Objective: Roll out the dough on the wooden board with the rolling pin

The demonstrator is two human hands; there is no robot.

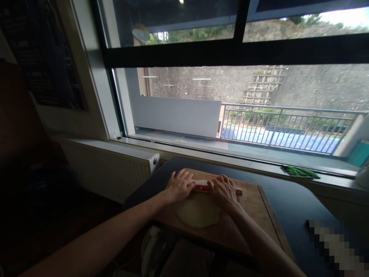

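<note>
A flat, pale sheet of dough point(198, 211) lies on a wooden board point(249, 215). Across its far part rests a rolling pin point(202, 188) with a red section in the middle and a wooden end showing at the right. My left hand point(180, 186) is laid over the pin's left part, which it hides. On the right part of the pin is my right hand point(225, 190), its fingers bent over the top. Some dough shows beyond the pin, between the two hands.
The board lies on a dark table point(291, 200). A green cloth point(300, 172) is on the window sill at the right. A blurred-out object point(334, 242) lies at the table's right side. At the left stands a white radiator point(115, 165), below the window.
</note>
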